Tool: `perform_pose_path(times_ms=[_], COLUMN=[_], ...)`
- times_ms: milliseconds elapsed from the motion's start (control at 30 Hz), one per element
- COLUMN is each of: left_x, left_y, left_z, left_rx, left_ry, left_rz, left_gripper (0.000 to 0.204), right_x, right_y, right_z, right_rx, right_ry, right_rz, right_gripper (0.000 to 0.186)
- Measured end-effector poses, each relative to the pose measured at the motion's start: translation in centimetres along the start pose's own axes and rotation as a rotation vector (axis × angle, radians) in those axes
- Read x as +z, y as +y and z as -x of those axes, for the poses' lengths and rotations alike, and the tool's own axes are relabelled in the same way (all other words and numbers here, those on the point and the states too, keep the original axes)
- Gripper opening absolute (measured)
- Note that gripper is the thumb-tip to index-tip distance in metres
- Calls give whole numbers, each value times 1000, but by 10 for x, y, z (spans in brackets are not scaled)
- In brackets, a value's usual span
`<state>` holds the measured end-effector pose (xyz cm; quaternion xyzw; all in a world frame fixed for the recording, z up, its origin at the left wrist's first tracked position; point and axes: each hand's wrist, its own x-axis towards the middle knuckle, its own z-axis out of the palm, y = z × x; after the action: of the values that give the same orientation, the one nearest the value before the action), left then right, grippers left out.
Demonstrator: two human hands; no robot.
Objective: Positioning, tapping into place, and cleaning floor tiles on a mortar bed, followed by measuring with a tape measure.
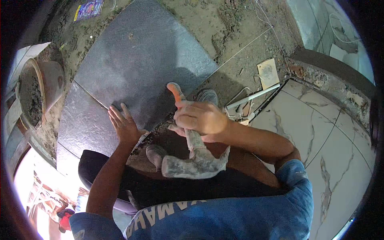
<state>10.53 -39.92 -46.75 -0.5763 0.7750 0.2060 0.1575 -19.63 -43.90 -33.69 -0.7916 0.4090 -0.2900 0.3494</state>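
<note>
My left hand (125, 127) lies palm down with fingers spread at the near edge of a large dark grey tile (132, 52), by its joint with a second dark tile (78, 116). My right hand (202, 120) is closed around the handle of a claw hammer (195, 165) coated in pale dust. The hammer is held reversed: its head is on my body's side, and the orange handle end points at the large tile. Whether that end touches the tile, I cannot tell. Part of the handle is hidden in my fist.
At the left stands a bucket (54, 82) holding dark mortar. Rough mortar bed (196, 16) borders the dark tile, crossed by a string (248, 45). White marbled tiles (296, 116) lie at the right, near a white bar (253, 96) and a cardboard piece (269, 74). Another person (65, 220) appears lower left.
</note>
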Motion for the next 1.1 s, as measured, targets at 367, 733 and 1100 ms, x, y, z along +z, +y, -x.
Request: perform_pose_path(times_ms=[367, 733, 1100], left_x=[-8, -15, -15], left_y=[7, 3, 6], left_z=[0, 2, 1], left_rx=[-70, -31, -26], left_ry=[-114, -95, -105], left_rz=[-40, -108, -152], left_gripper=[133, 138, 142], right_x=[5, -11, -3], right_y=[-5, 2, 6], right_z=[-3, -7, -13], right_rx=[26, 207, 146], right_ry=[-35, -15, -34], right_rz=[-93, -315, -197], right_gripper=[13, 34, 9])
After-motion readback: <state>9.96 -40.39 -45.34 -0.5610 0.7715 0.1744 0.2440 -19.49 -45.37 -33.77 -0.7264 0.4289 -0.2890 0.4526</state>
